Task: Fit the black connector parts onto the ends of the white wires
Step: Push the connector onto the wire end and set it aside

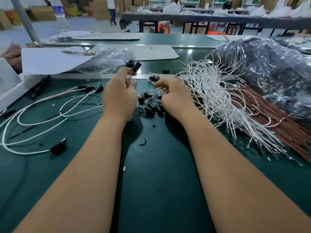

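My left hand point(118, 96) is raised over the green table and grips thin wires whose ends carry two black connector parts point(134, 66) sticking up above its fingers. My right hand point(175, 98) hovers with curled fingers over a small heap of loose black connectors point(149, 102) and clear bits; whether it pinches one is hidden. A big bundle of white wires point(217, 98) lies just right of that hand. Finished white wires with black connectors point(91, 89) loop across the table on the left.
Brown wires point(269, 118) lie beside the white bundle, under a large plastic bag of dark parts point(269, 68). A clear bag point(109, 59) and white sheets sit behind my hands. A white box point(11, 84) stands at the left edge. A loose wired connector point(58, 147) lies nearer me.
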